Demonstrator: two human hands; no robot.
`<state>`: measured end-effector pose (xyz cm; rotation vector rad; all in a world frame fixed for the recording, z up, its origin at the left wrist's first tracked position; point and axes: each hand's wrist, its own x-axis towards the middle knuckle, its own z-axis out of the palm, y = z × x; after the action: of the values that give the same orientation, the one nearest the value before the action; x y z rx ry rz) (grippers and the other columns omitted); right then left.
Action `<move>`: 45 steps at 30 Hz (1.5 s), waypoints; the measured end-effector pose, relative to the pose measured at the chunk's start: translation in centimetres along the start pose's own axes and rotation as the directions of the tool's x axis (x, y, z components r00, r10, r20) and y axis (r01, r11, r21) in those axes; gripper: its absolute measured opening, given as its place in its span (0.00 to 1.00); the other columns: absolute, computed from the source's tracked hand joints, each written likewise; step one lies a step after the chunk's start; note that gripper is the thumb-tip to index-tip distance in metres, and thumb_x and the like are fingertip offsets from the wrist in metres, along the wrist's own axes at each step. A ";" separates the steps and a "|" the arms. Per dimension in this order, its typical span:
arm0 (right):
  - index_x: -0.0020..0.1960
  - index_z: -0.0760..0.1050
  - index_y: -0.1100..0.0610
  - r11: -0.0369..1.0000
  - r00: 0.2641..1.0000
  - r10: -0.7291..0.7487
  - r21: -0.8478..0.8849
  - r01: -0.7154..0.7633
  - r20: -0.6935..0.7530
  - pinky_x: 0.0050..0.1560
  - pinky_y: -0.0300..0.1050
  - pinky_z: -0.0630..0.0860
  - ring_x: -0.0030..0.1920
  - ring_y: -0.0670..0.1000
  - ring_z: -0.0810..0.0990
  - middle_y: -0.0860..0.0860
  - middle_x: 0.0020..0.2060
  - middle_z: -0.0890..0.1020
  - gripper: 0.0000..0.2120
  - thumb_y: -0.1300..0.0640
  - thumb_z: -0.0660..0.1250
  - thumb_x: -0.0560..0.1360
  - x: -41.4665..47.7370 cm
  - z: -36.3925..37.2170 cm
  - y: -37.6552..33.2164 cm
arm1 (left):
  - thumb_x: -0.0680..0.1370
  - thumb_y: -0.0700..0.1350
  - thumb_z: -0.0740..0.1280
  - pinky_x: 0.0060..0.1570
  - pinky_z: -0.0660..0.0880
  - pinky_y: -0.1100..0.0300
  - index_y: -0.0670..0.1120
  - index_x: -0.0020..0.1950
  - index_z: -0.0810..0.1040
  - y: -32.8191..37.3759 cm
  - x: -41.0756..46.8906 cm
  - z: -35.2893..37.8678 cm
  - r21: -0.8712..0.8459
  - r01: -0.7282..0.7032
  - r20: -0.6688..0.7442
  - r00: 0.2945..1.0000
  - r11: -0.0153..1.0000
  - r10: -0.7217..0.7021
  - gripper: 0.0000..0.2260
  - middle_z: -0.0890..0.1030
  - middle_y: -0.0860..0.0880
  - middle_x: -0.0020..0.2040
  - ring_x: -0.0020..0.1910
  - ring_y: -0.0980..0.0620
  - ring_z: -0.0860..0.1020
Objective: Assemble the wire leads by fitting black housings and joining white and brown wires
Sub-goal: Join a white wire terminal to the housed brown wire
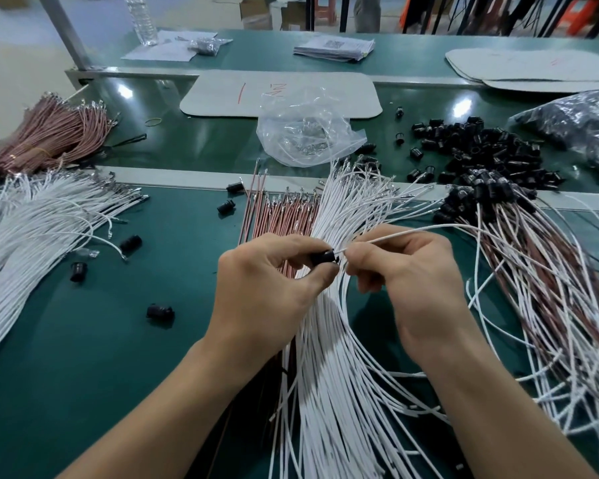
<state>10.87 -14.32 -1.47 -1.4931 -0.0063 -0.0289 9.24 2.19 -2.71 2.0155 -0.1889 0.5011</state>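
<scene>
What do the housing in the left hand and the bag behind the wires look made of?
Black housing: likely moulded plastic, dull black with a faint sheen. Bag: thin clear plastic film, crinkled, glossy highlights, contents show through.

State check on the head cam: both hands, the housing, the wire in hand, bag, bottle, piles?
left hand: grips the black housing.
right hand: pinches the white wire.
black housing: held off the table; wire seated or not, cannot tell.
white wire: tip at the housing.
clear plastic bag: crumpled, lying flat.
water bottle: standing.
loose housings: heaped, no wires.
finished leads: housings fitted, piled right.
</scene>
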 end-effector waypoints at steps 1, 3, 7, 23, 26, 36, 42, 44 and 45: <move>0.33 0.82 0.60 1.000 1.000 -0.006 0.005 0.006 -0.012 0.28 0.38 0.71 0.26 0.50 0.73 0.57 0.27 0.80 0.11 0.71 0.73 0.71 0.0 0.0 0.0 | 0.69 0.42 0.83 0.45 0.80 0.61 0.54 0.48 0.88 0.0 -0.1 0.0 -0.014 -0.007 0.005 1.000 1.000 0.007 0.11 0.86 0.59 0.41 0.42 0.54 0.84; 0.31 0.81 0.60 1.000 1.000 -0.021 0.008 0.021 -0.015 0.29 0.38 0.70 0.27 0.49 0.73 0.56 0.26 0.79 0.12 0.72 0.72 0.70 -0.1 0.1 -0.1 | 0.69 0.42 0.83 0.44 0.80 0.58 0.54 0.48 0.88 0.1 -0.2 0.1 -0.035 -0.025 0.008 1.000 0.999 0.025 0.11 0.86 0.59 0.40 0.41 0.53 0.84; 0.33 0.79 0.64 1.000 1.000 -0.017 0.005 0.017 0.026 0.30 0.39 0.70 0.29 0.50 0.72 0.57 0.27 0.78 0.09 0.72 0.72 0.70 -0.3 0.2 -0.3 | 0.69 0.43 0.83 0.45 0.80 0.61 0.53 0.48 0.88 0.2 -0.1 0.0 -0.013 -0.039 -0.036 0.999 0.999 0.038 0.11 0.86 0.59 0.41 0.42 0.54 0.83; 0.38 0.82 0.59 0.991 0.993 0.104 0.080 -0.107 0.047 0.33 0.43 0.70 0.29 0.51 0.73 0.56 0.32 0.82 0.09 0.65 0.71 0.77 0.0 0.1 -0.2 | 0.69 0.45 0.82 0.43 0.81 0.60 0.52 0.50 0.89 -0.2 0.0 -0.1 0.051 -0.096 -0.058 0.993 0.994 0.099 0.12 0.85 0.60 0.43 0.42 0.56 0.83; 0.38 0.82 0.60 0.990 0.994 0.103 0.098 -0.100 -0.029 0.32 0.43 0.69 0.28 0.51 0.73 0.56 0.30 0.81 0.08 0.66 0.72 0.76 0.2 0.0 -0.2 | 0.68 0.44 0.83 0.43 0.81 0.61 0.52 0.50 0.89 -0.1 0.0 -0.3 0.055 -0.092 -0.060 0.994 0.994 0.095 0.12 0.85 0.60 0.43 0.43 0.56 0.83; 0.40 0.86 0.53 0.981 0.990 -0.132 -0.135 0.137 0.051 0.33 0.35 0.75 0.30 0.43 0.81 0.48 0.31 0.85 0.07 0.63 0.77 0.74 -0.4 0.7 0.5 | 0.72 0.42 0.79 0.47 0.79 0.66 0.52 0.57 0.88 0.5 -0.1 -0.4 0.134 -0.187 -0.002 0.982 0.973 0.189 0.15 0.86 0.61 0.48 0.45 0.62 0.84; 0.40 0.82 0.56 0.984 0.984 0.136 0.127 -0.121 -0.113 0.29 0.37 0.74 0.29 0.48 0.79 0.54 0.33 0.84 0.08 0.62 0.71 0.78 0.6 -0.8 0.0 | 0.78 0.40 0.74 0.55 0.81 0.65 0.49 0.57 0.87 0.1 0.7 -0.7 0.078 -0.085 -0.070 0.993 0.993 0.091 0.09 0.87 0.58 0.51 0.50 0.65 0.84; 0.45 0.80 0.58 0.933 0.961 0.224 0.320 -0.164 -0.162 0.29 0.37 0.76 0.31 0.49 0.83 0.55 0.37 0.87 0.08 0.61 0.66 0.82 1.2 -2.0 -0.5 | 0.79 0.45 0.73 0.54 0.82 0.61 0.53 0.56 0.87 -0.5 1.4 -1.8 0.130 -0.034 -0.202 0.977 0.991 0.060 0.07 0.87 0.59 0.50 0.49 0.62 0.85; 0.47 0.79 0.59 0.903 0.950 0.249 0.400 -0.157 -0.190 0.30 0.37 0.78 0.33 0.49 0.85 0.56 0.39 0.87 0.08 0.60 0.64 0.83 1.5 -2.6 -0.7 | 0.78 0.48 0.72 0.53 0.82 0.57 0.53 0.55 0.87 -1.0 1.9 -2.6 0.144 0.025 -0.279 0.960 0.989 0.017 0.07 0.87 0.58 0.48 0.48 0.59 0.85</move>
<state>12.28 -17.03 -0.96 -1.0850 0.3235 -0.0343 10.64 5.10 -1.66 2.0589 0.0269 0.8110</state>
